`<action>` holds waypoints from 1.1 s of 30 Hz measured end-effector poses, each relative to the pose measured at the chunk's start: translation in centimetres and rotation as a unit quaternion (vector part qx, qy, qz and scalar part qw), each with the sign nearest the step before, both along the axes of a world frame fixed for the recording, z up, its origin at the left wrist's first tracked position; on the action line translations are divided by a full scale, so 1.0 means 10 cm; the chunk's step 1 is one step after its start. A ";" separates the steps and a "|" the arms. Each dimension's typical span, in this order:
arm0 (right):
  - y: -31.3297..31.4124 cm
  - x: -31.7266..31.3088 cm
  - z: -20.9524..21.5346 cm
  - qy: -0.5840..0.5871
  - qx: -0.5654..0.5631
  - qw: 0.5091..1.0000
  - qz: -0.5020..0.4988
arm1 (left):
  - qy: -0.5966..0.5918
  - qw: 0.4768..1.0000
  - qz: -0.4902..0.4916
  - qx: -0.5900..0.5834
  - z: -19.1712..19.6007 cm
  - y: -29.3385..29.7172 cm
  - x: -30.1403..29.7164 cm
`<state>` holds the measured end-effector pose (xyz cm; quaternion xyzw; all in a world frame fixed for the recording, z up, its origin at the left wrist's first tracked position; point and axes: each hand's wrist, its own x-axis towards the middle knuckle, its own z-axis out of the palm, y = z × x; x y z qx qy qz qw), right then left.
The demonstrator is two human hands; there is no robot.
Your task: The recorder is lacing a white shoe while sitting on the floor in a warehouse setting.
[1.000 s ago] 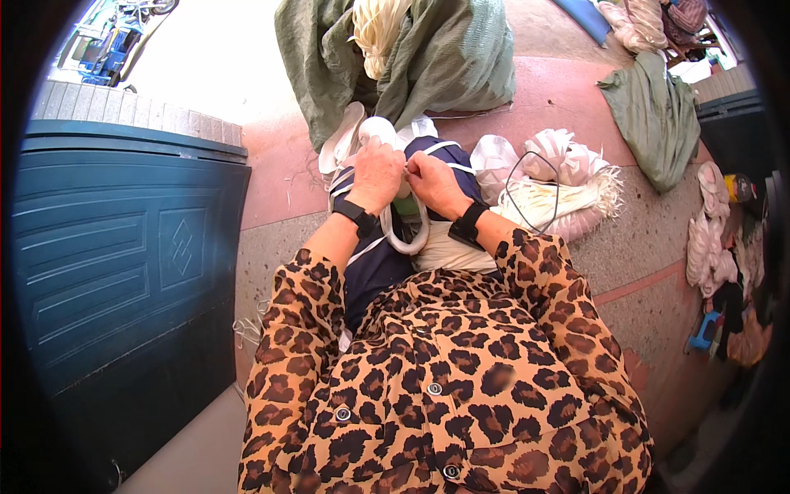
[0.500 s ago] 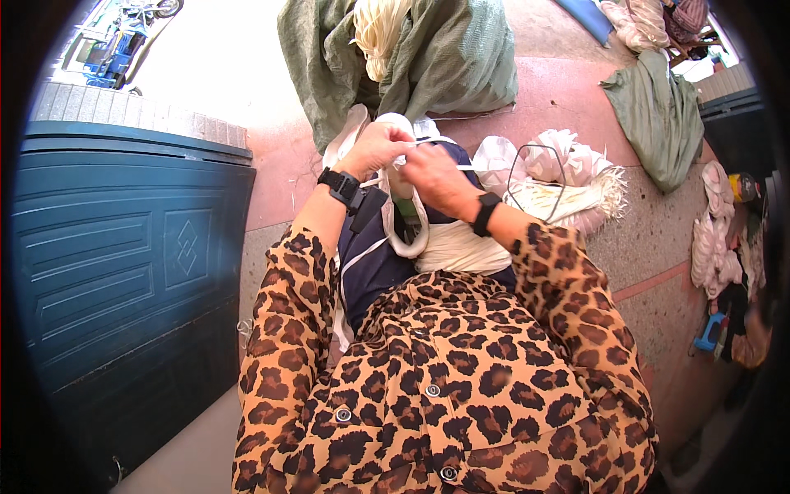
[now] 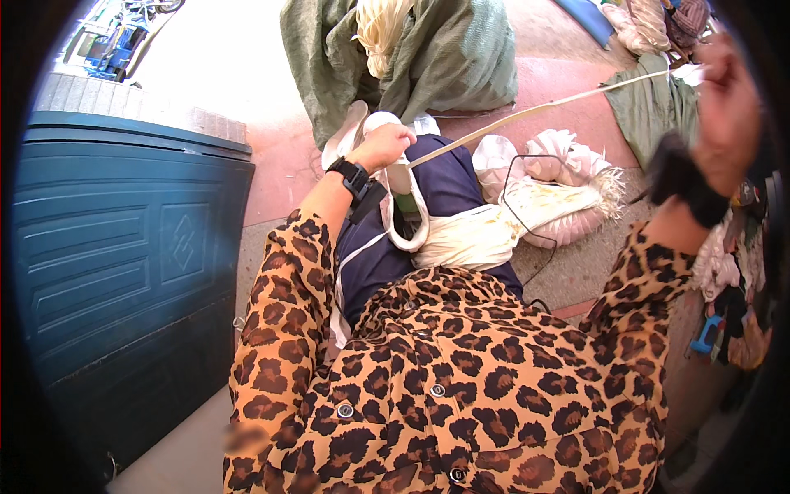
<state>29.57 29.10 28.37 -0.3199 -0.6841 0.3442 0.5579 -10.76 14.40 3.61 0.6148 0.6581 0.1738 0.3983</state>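
Note:
My left hand (image 3: 385, 146) is closed on the near end of a pale fibre strip (image 3: 535, 111), held over my knee in dark blue trousers (image 3: 448, 185). My right hand (image 3: 728, 107) is raised far to the right and grips the other end, so the strip runs taut between both hands. A white looped band (image 3: 409, 239) hangs below my left hand, over a cream bundle of fibre (image 3: 473, 235) on my lap. Both wrists wear black bands, and my sleeves are leopard print.
A dark blue panelled door or bin (image 3: 115, 263) fills the left. A green sack (image 3: 444, 58) with pale fibre in it stands ahead. White and pink sacks with fibre (image 3: 568, 193) lie to the right, more green cloth (image 3: 654, 103) beyond, and coloured items (image 3: 724, 329) at the far right.
Both hands were together over my knee. My right hand has pulled far out to the right and upward, drawing the strip out taut, while my left hand stayed near the knee.

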 end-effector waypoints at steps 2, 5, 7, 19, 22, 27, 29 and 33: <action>-0.59 -1.07 -0.40 0.191 -0.163 0.963 0.099 | -0.028 0.996 0.072 0.043 -0.09 -0.08 -0.12; -1.09 -1.87 -1.18 -0.279 -0.093 0.943 0.158 | -0.018 0.984 0.150 0.093 -0.04 -0.34 -0.29; -1.39 -2.19 -1.84 -0.090 -0.400 0.857 0.313 | 0.037 0.989 0.111 0.091 -0.03 -0.38 -0.30; -1.75 -2.76 -2.46 -0.292 -0.355 0.845 0.273 | 0.019 0.995 0.090 -0.024 -0.09 -0.50 -0.44; -1.73 -2.83 -2.50 -0.371 -0.309 0.835 0.262 | 0.037 0.993 0.062 -0.090 -0.01 -0.43 -0.46; -1.77 -2.88 -2.62 -0.437 -0.251 0.829 0.242 | 0.018 0.992 0.040 -0.115 0.07 -0.53 -0.41; -1.74 -2.81 -2.77 -0.443 -0.162 0.857 0.207 | 0.285 0.947 -0.048 0.138 0.26 -0.61 -0.22; -1.38 -2.45 -2.38 -0.116 -0.677 0.633 0.358 | 0.417 0.827 -0.164 0.339 0.38 -0.86 -0.13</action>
